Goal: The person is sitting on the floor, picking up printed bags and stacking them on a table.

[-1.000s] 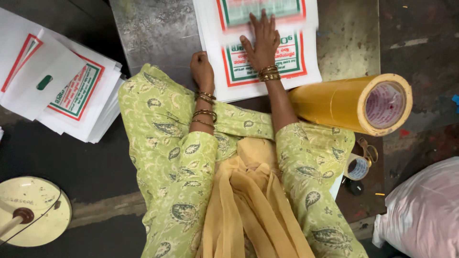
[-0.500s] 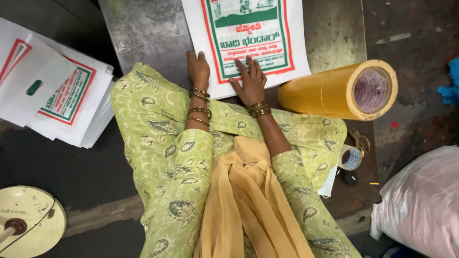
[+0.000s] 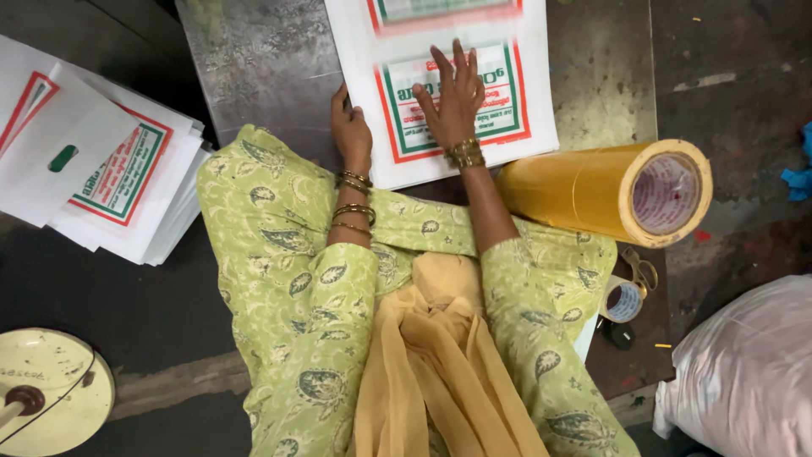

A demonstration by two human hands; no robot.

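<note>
my right hand lies flat, grip released, on the printed bag; my left hand pinches its near-left edge; finished bags sit stacked well left of it.

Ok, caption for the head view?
Right hand flat on printed bag, left hand at its edge, yellow roll alongside.
</note>
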